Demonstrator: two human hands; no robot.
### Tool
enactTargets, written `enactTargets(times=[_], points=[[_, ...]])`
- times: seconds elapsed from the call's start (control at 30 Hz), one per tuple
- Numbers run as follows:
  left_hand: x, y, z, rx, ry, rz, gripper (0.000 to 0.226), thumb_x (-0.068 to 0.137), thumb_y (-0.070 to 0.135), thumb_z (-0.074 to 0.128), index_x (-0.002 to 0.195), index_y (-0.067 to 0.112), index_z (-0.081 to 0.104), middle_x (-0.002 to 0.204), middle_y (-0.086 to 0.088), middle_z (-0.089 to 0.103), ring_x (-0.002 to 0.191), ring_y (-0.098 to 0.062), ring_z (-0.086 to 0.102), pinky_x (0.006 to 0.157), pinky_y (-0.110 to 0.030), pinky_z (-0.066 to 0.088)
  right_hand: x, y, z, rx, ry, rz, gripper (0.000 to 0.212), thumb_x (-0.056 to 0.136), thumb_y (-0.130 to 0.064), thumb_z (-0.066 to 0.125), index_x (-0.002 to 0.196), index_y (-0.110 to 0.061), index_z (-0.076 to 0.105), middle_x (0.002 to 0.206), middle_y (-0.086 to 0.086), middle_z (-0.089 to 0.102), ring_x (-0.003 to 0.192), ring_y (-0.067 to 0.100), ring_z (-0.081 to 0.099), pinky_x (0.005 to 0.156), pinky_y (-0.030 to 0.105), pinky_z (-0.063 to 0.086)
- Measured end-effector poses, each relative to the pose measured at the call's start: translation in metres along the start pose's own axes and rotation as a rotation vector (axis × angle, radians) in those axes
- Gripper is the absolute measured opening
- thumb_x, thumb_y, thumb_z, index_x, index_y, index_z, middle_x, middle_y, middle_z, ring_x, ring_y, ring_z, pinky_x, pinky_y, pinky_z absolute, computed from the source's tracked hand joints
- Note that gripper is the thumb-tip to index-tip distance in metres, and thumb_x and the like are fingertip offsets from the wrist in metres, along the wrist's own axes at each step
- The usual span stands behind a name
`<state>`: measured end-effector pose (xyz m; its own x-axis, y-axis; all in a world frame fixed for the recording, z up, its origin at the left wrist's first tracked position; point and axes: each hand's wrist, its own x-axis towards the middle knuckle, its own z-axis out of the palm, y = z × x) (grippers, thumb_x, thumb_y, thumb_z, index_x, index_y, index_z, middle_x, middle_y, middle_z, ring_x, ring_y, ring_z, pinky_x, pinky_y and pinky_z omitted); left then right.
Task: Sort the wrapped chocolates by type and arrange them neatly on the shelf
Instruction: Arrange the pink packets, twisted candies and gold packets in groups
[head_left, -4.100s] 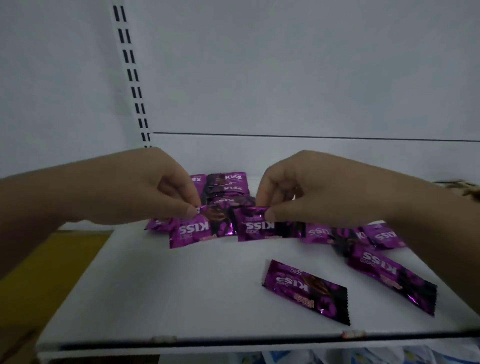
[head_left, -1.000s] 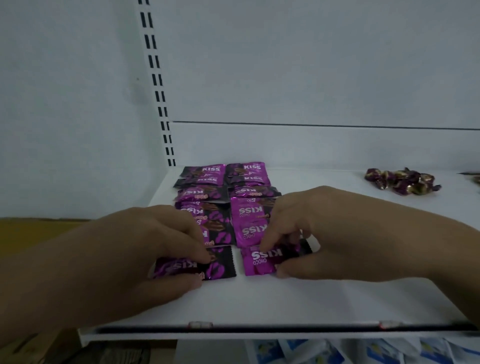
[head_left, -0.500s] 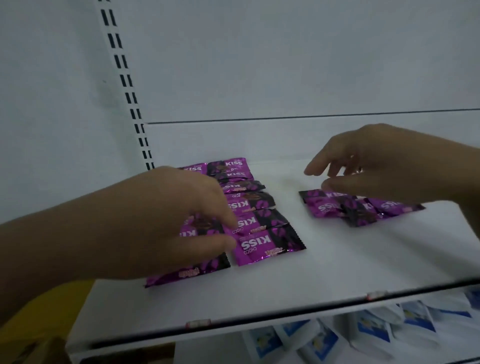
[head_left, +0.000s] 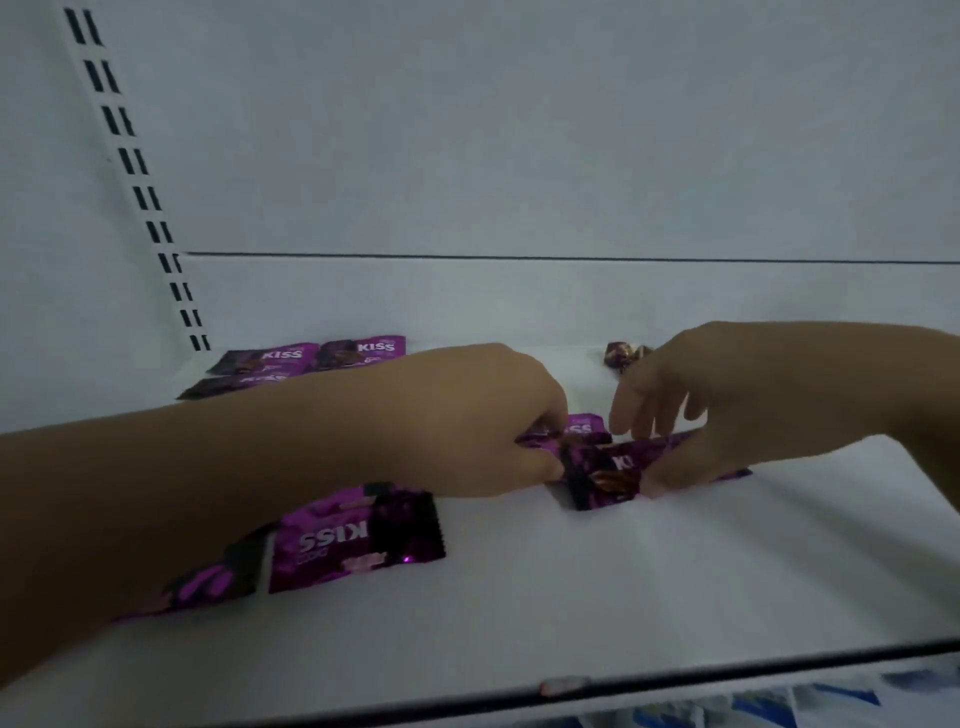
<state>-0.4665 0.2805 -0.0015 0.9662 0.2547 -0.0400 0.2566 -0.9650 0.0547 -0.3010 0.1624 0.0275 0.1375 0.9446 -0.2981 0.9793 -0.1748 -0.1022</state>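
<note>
Loose chocolates: a small cluster of purple wrapped bars (head_left: 602, 470) lies mid-shelf, between the two hands; the bars overlap and are not squared up.
Left hand: the left hand (head_left: 483, 421) reaches across, fingers curled and pinched on the near-left end of the cluster; how firm the hold is cannot be told.
Right hand: the right hand (head_left: 727, 400) is half open, fingers spread above the cluster, thumb touching its right end; it grips nothing that can be confirmed.
Sorted rows: purple bars (head_left: 358, 540) lie in two columns at the left of the shelf (head_left: 623, 597), largely hidden by the left forearm.
Other type: twisted foil sweets (head_left: 621, 353) sit at the back, well apart.
Step in hand: judged to be gathering the loose bars.
Next move: calls for lifting one bar and laying it flush with the columns.
</note>
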Motion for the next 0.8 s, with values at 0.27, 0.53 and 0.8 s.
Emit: enactTargets(times=[0.27, 0.53, 0.8], points=[[0.009, 0.003, -0.006, -0.330, 0.009, -0.168, 0.016, 0.075, 0.035, 0.074, 0.089, 0.030, 0.069, 0.060, 0.018, 0.061, 0.054, 0.008, 0.053, 0.051, -0.004, 0.039, 0.014, 0.032, 0.008, -0.083, -0.082, -0.202, 0.058, 0.053, -0.069, 0.060, 0.109, -0.054, 0.058, 0.108, -0.021, 0.058, 0.095, -0.001, 0.059, 0.080, 0.019, 0.051], [-0.002, -0.021, -0.023, -0.409, 0.062, -0.240, 0.006, 0.081, 0.033, 0.069, 0.085, 0.034, 0.073, 0.069, 0.020, 0.071, 0.058, -0.001, 0.063, 0.063, -0.020, 0.050, 0.016, 0.024, 0.015, 0.010, -0.047, -0.417, 0.049, 0.058, -0.070, 0.066, 0.104, -0.053, 0.061, 0.106, -0.028, 0.054, 0.093, -0.007, 0.055, 0.078, 0.022, 0.051], [0.019, -0.066, -0.025, -0.412, 0.108, -0.306, 0.014, 0.084, 0.027, 0.066, 0.092, 0.032, 0.075, 0.078, 0.019, 0.074, 0.073, 0.003, 0.067, 0.079, -0.027, 0.053, 0.020, 0.012, -0.010, 0.432, -0.030, -0.451, 0.014, 0.082, -0.013, 0.072, 0.083, -0.023, 0.064, 0.076, -0.006, 0.072, 0.065, 0.007, 0.064, 0.063, 0.019, 0.051]])
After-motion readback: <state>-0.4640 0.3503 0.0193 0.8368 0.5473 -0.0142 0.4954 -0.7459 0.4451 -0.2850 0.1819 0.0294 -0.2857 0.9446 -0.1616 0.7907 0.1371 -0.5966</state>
